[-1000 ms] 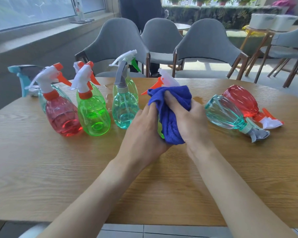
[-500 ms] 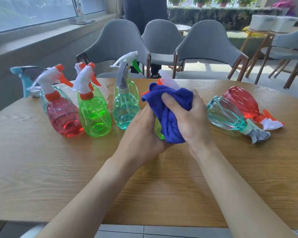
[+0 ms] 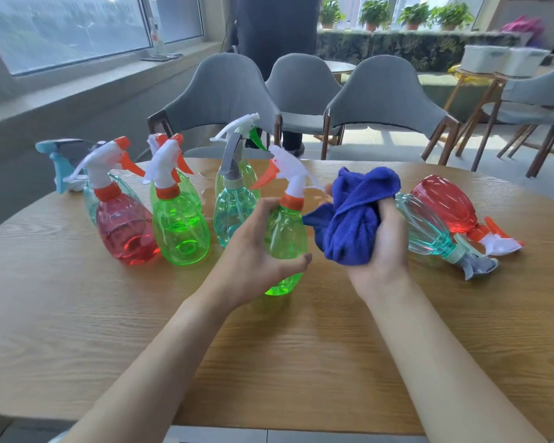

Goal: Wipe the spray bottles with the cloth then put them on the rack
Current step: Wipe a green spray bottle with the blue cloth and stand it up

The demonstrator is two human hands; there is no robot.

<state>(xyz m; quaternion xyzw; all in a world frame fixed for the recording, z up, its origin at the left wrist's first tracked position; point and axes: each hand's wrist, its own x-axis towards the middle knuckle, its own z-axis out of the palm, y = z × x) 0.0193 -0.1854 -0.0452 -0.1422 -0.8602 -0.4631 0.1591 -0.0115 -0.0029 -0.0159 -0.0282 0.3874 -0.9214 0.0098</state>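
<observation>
Step in hand: wiping, by my read. The green spray bottle (image 3: 285,238) stands at table centre, and the blue cloth (image 3: 355,215) is bunched just beside it at its 3 o'clock.
Contact: one loose corner of cloth reaches the bottle's shoulder; touching or not, I cannot tell.
Left hand (image 3: 253,266): wrapped round the bottle's belly from 9 o'clock, with the thumb across the front.
Right hand (image 3: 384,251): clenched on the cloth, fingers sunk in its folds.
Next move: one more pass or off to the rack. No rack is in view, so it must be found first.
Bottle: clear green plastic, egg-shaped and slick, with an orange collar and a white trigger head.
Cloth: plush and soft, crumpled into a ball.
At 9 to 11 o'clock: red bottle (image 3: 125,231), second green bottle (image 3: 179,228) and teal bottle (image 3: 234,212) stand upright, with more behind.
At 3 o'clock: ribbed teal bottle (image 3: 426,225) and a second red bottle (image 3: 442,199) lie on their sides.
Table (image 3: 269,346): pale grained wood with a rounded edge.
</observation>
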